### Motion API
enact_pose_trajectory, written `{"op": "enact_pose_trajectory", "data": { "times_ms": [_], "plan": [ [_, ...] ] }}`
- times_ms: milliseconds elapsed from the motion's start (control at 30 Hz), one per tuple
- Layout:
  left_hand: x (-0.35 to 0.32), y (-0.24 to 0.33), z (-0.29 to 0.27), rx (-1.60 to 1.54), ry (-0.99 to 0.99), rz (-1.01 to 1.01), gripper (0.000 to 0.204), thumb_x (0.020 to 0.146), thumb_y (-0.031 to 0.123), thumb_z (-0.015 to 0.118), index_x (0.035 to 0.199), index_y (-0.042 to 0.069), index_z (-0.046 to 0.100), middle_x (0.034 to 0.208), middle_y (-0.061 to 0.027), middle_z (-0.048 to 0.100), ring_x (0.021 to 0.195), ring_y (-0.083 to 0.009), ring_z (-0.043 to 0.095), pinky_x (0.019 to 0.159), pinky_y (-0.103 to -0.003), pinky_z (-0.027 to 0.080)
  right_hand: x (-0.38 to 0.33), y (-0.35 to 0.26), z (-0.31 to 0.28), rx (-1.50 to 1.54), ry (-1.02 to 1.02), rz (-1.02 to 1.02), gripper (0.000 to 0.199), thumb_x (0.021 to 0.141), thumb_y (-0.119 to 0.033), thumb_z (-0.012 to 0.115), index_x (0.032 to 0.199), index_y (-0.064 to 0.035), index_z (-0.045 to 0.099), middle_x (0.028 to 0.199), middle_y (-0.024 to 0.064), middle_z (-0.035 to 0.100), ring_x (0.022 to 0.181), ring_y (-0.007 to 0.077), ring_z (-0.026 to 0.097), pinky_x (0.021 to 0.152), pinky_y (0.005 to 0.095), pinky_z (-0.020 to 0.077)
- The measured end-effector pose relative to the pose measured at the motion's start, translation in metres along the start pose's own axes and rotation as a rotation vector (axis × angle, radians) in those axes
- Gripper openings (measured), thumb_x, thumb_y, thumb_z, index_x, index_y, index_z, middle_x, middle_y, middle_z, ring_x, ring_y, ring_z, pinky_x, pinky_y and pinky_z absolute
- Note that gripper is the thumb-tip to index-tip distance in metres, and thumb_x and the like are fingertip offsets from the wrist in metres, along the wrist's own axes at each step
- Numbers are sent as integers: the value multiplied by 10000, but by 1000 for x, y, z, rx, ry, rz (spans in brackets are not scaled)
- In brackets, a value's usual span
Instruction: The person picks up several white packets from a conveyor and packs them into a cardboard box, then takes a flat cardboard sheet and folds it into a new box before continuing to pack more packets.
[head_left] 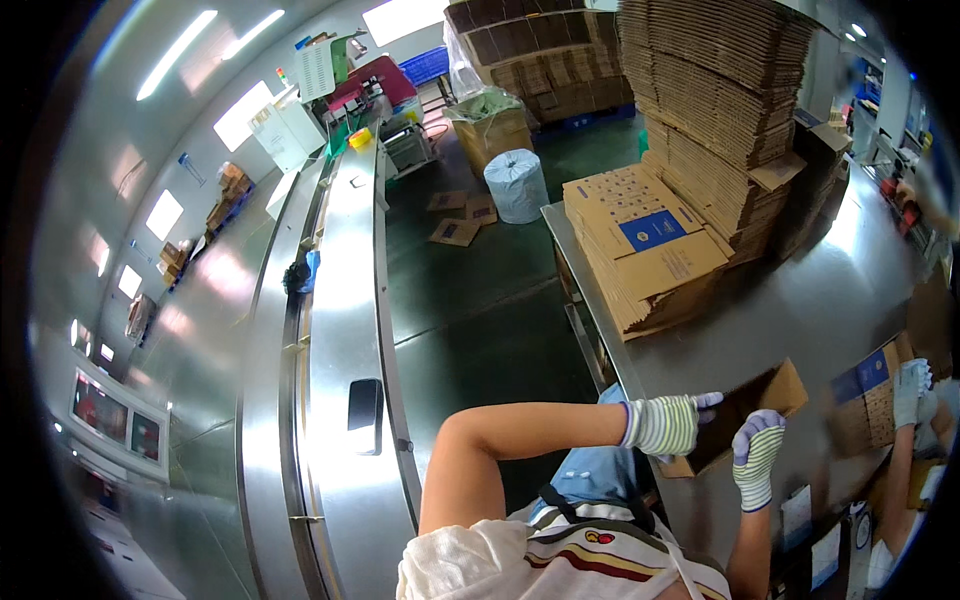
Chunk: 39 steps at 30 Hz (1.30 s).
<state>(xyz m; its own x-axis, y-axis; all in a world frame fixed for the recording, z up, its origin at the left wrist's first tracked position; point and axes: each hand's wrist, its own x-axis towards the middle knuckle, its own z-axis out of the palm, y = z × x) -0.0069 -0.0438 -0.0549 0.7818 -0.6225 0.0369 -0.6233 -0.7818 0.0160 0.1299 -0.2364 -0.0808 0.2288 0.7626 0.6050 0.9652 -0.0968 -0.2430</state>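
An open cardboard box (788, 388) stands on the metal table right in front of me, its inside dark and its flap edges showing. My left hand (665, 424), in a striped glove with lilac fingertips, grips the left side of the box, fingers reaching over its edge. My right hand (758, 452), gloved the same way, is closed at the near right edge of the box, fingers curled over the cardboard. What lies inside the box is hidden.
Tall stacks of flattened cartons (715, 90) and a lower pile (640, 235) stand on the metal table (690, 345). At right, a co-worker's gloved hand (908, 392) holds another box (864, 400). Leftward, a conveyor (345, 310) carries a black phone-like slab (365, 416).
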Motion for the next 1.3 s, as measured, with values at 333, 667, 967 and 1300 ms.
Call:
{"op": "enact_pose_trajectory", "data": {
  "times_ms": [333, 667, 967, 1300],
  "plan": [
    [11, 31, 3, -200, 242, -127, 410, 814, 462, 589, 723, 66, 648, 552, -63, 544, 635, -240, 603, 1135, -528, 198, -4, -14, 2, 107, 179, 291, 285, 925, -224, 356, 776, -82, 553, 1117, 109, 556, 1222, 321, 406, 1100, 524, 209],
    [20, 34, 3, -55, 678, -167, 421, 662, 495, 740, 722, 92, 637, 632, -74, 576, 630, -248, 586, 974, -478, 430, 6, -3, 1, 92, 215, 238, 220, 885, -296, 486, 778, -145, 605, 1091, 56, 577, 1190, 301, 458, 1028, 502, 336],
    [36, 39, 16, -72, 672, -222, 405, 675, 502, 730, 778, 132, 600, 718, -42, 564, 740, -224, 582, 971, -476, 425, 0, 7, -13, 115, 259, 228, 141, 828, -230, 554, 770, -109, 599, 1021, 50, 621, 1145, 281, 500, 1065, 501, 331],
    [38, 38, 13, -184, 685, -254, 161, 828, 267, 602, 786, 113, 579, 727, -47, 587, 742, -234, 593, 987, -512, 404, 0, 12, 3, 163, 355, 228, 120, 807, -201, 582, 754, -94, 590, 1029, 48, 617, 1148, 300, 497, 1046, 504, 342]
  ]
}}
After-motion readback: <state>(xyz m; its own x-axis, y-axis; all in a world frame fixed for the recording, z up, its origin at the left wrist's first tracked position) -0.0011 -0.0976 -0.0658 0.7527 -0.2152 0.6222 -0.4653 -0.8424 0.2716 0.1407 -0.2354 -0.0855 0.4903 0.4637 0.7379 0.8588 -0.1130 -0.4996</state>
